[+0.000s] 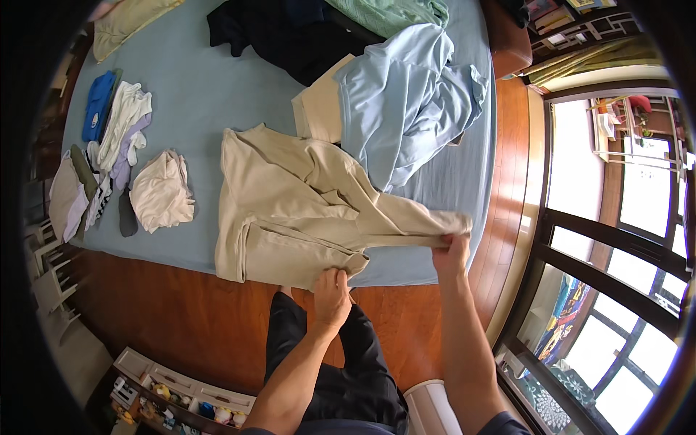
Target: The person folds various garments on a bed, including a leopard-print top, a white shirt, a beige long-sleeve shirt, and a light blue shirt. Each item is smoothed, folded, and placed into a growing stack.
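A beige long-sleeved garment [283,185] lies partly folded on the blue bed sheet [190,98], near the bed's front edge. My left hand [333,293] pinches its near edge, where one folded part ends. Farther right, my right hand [452,253] grips the end of an outstretched sleeve, which looks slightly blurred. Just beyond the garment lies a crumpled light blue garment [402,103], partly over a lighter beige cloth [321,103]. A folded cream cloth [163,193] rests to the left.
Small folded clothes, among them a blue one [99,106] and a white one [124,122], are grouped at the bed's left. Black clothing [293,38] and a green cloth [375,13] lie at the far side. A white cabinet [185,383] stands behind me; windows [587,234] are at right.
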Demonstrator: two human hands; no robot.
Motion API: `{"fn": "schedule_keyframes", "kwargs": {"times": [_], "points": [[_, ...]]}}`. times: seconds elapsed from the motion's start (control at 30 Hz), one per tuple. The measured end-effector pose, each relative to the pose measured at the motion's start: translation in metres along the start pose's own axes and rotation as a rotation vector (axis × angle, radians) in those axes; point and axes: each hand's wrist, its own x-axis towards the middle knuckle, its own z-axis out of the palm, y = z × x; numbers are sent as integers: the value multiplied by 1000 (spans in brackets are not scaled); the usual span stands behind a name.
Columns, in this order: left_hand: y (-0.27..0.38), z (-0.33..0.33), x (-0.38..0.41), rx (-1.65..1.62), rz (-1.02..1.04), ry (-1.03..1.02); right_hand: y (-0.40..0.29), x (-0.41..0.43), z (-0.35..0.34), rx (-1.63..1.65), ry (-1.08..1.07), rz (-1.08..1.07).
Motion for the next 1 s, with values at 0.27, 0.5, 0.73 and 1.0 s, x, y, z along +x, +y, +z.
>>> {"fn": "schedule_keyframes", "kwargs": {"times": [0.27, 0.5, 0.73, 1.0], "points": [[-11, -46, -5, -313, 12, -18, -44, -121, 50, 150, -188, -208], [-76, -111, -4, -564, -504, 174, 9, -209, 183, -602, -1138, -674], [-128, -70, -32, -590, -548, -70, 106, -143, 136, -1615, -1036, -1202], [-133, -107, 18, -624, -336, 85, 110, -117, 174, -1634, -752, -1239]]}}
